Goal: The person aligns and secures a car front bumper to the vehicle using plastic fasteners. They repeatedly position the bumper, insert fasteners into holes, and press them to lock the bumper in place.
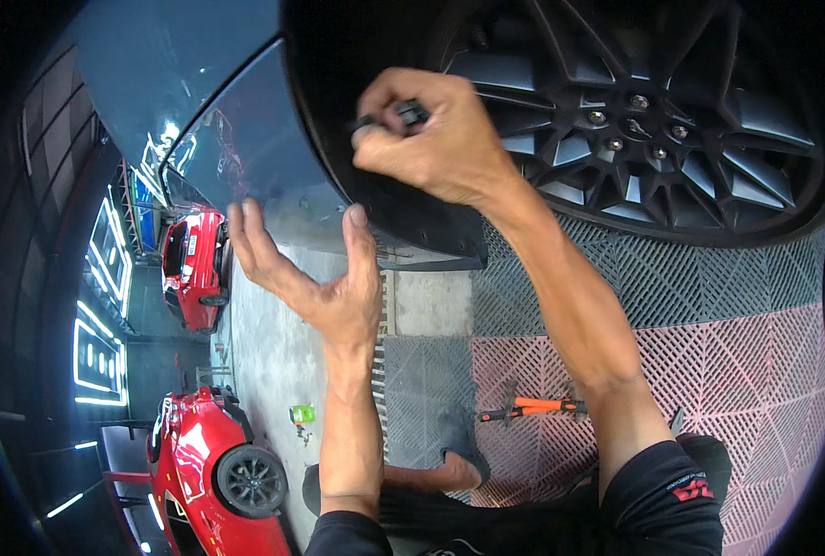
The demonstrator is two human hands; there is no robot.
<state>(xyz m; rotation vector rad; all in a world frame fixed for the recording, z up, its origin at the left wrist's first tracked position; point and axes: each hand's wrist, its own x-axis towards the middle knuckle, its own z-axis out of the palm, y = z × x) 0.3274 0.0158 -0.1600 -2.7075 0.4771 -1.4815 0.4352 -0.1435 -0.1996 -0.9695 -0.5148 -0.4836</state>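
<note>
My right hand (436,134) is raised in front of the dark wheel arch (338,56), closed around a small black object (412,113). One end shows between the fingers; its exact kind does not show. Below and to the left, my left hand (315,287) is open, thumb and fingers spread, with nothing in it. Its fingertips are over the lower part of a glossy dark blue-grey car body panel (255,139); I cannot tell whether they touch it. A black trim edge (431,232) runs along the bottom of the arch beneath my right wrist.
To the right is a black multi-spoke wheel (653,130). Orange-handled tools (542,406) lie on the grey and pink grid floor tiles (737,389). Two red cars (195,259) stand at the left, and a small green container (301,413) is on the concrete floor.
</note>
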